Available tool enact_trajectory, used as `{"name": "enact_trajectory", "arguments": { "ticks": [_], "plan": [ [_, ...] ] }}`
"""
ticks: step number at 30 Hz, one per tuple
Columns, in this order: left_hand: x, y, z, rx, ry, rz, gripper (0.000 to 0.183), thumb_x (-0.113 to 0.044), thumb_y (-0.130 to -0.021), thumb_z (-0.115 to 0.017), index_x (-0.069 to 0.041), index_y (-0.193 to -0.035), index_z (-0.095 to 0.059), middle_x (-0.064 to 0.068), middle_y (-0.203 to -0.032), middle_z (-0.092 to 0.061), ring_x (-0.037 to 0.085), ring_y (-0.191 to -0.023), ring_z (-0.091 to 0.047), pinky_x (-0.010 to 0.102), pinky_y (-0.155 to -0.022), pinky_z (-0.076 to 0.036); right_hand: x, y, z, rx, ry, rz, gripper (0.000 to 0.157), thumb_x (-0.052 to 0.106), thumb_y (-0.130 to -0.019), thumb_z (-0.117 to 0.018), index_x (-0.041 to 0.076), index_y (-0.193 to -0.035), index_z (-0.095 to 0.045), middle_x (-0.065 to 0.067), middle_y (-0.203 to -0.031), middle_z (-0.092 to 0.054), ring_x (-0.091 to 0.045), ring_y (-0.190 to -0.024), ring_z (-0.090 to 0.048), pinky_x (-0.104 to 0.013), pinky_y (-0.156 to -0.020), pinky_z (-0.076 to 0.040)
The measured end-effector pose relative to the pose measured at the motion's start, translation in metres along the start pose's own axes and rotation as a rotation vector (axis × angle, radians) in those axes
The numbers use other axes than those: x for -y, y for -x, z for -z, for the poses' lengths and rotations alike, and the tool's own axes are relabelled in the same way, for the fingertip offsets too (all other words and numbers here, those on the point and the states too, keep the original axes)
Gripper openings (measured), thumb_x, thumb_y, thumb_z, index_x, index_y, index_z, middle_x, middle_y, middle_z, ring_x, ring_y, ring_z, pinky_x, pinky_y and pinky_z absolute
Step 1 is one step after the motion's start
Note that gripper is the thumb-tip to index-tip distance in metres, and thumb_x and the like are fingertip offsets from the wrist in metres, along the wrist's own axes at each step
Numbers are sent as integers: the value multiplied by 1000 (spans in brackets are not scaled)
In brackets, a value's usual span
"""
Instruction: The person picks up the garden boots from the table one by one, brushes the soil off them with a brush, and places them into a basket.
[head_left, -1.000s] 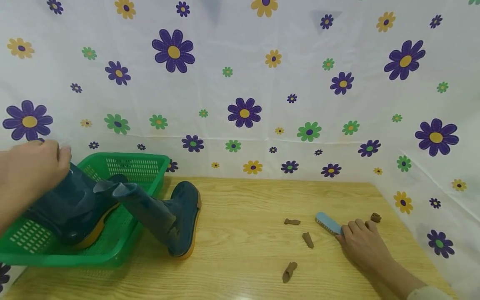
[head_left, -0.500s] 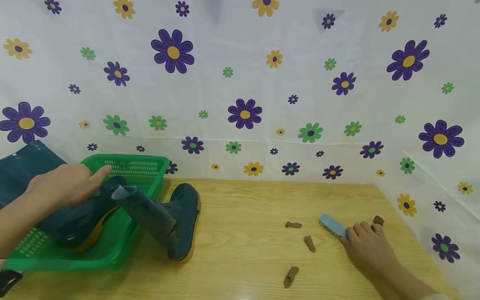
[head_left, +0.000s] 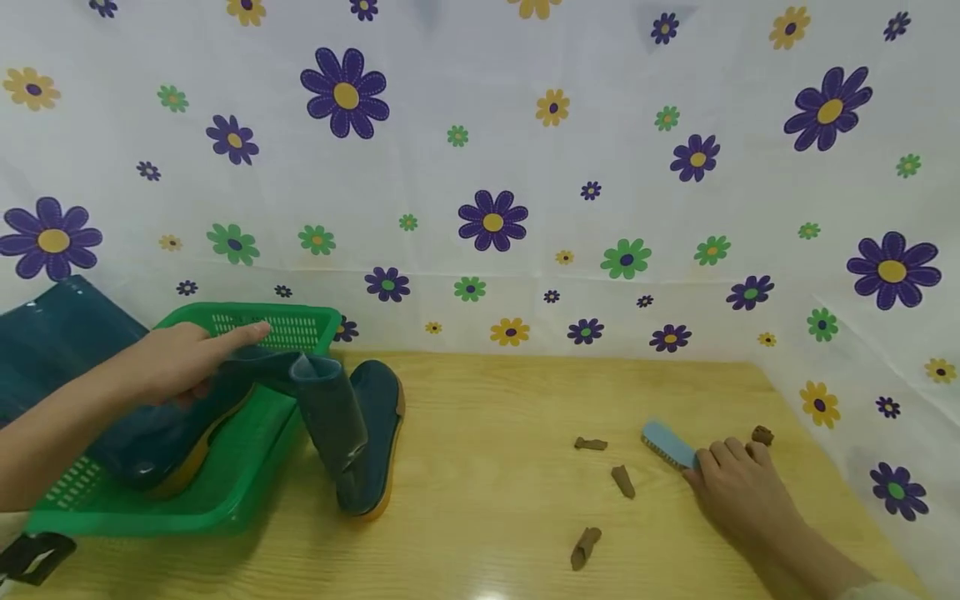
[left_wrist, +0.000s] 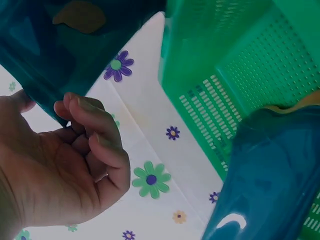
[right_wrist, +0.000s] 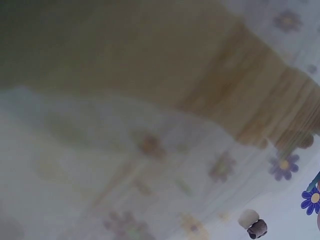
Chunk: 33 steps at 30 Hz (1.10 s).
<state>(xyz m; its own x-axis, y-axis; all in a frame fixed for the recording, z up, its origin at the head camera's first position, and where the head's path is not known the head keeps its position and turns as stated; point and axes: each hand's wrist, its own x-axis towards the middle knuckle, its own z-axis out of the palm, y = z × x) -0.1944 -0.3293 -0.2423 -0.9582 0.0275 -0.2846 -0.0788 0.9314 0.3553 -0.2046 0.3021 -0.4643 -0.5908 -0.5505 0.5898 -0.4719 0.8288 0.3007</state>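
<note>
Two dark teal rubber boots are at the left. One boot (head_left: pixel 67 342) lies in the green basket (head_left: pixel 150 523), its shaft over the left side. The other boot (head_left: pixel 375 450) lies on the table against the basket's right side, its shaft bent upward. My left hand (head_left: pixel 176 367) reaches over the basket and pinches the rim of this boot's shaft. In the left wrist view, the curled fingers (left_wrist: pixel 95 125) are at the edge of the boot shaft (left_wrist: pixel 45 60), which bears a brown patch. At the right, my right hand (head_left: pixel 738 483) holds a light blue brush (head_left: pixel 667 443) on the table.
Several brown curled pieces lie near the brush, one of them (head_left: pixel 585 547) toward the front and another (head_left: pixel 762 435) beyond the right hand. A white flowered sheet (head_left: pixel 420 175) hangs behind the wooden table (head_left: pixel 480 475). The right wrist view is mostly blurred.
My left hand has left the boot in the basket and moved right to the other boot. That boot's shaft has swung up and right. The right hand stays on the brush.
</note>
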Motion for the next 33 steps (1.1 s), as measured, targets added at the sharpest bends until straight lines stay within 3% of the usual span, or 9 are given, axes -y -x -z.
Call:
{"name": "enact_trajectory", "arguments": {
  "ticks": [6, 10, 13, 17, 22, 28, 33],
  "plan": [
    [-9, -1, 2, 92, 151, 47, 64, -70, -87, -35, -16, -53, -39, 0, -48, -47, 16, -45, -49, 30, -45, -42, -2, 0, 1, -9, -9, 11, 59, 46, -100, -24, 6, -73, -57, -6, -66, -53, -23, -62, -45, -39, -62, -31],
    [-7, -3, 6, 83, 208, 27, 52, -54, -92, -43, -13, -60, -50, 0, -52, -51, 17, -51, -52, 34, -49, -47, -2, 0, 1, 9, -7, 2, 54, 45, -99, -29, 6, -74, -57, -5, -67, -53, -23, -63, -46, -39, -63, -31],
    [-4, -4, 8, 26, 164, -15, 42, -39, -95, -44, -7, -70, -56, 3, -62, -57, 17, -59, -56, 36, -55, -51, -1, -1, 0, 12, -9, 3, 57, 46, -99, -26, 6, -74, -57, -6, -67, -52, -24, -62, -46, -40, -63, -32],
    [-7, -6, 7, -65, 6, -76, 36, -28, -98, -43, -2, -73, -51, 7, -67, -55, 19, -62, -56, 34, -55, -48, 0, -1, 0, -3, -4, 7, 62, 48, -100, -19, 6, -71, -56, -6, -66, -51, -24, -61, -45, -40, -61, -32],
    [-24, -4, 3, -167, -91, -124, 32, -26, -100, -39, 1, -87, -48, 10, -71, -46, 22, -64, -47, 33, -56, -36, 0, 1, -1, -5, -4, 8, 62, 48, -100, -18, 7, -71, -54, -5, -65, -50, -23, -60, -43, -40, -61, -31],
    [-55, 2, -4, -215, -8, -192, 32, -27, -101, -37, 3, -98, -49, 11, -76, -47, 22, -68, -47, 32, -56, -36, 0, -1, 0, -3, 2, 6, 62, 47, -100, -18, 6, -70, -53, -5, -64, -49, -23, -60, -43, -39, -61, -30],
    [-89, 12, -9, -221, 26, -232, 26, -24, -100, -40, 0, -94, -49, 10, -74, -45, 21, -67, -47, 31, -55, -38, 2, -1, 0, -16, 7, 4, 65, 48, -100, -15, 6, -70, -54, -6, -64, -50, -24, -59, -44, -40, -60, -31]
  ]
}}
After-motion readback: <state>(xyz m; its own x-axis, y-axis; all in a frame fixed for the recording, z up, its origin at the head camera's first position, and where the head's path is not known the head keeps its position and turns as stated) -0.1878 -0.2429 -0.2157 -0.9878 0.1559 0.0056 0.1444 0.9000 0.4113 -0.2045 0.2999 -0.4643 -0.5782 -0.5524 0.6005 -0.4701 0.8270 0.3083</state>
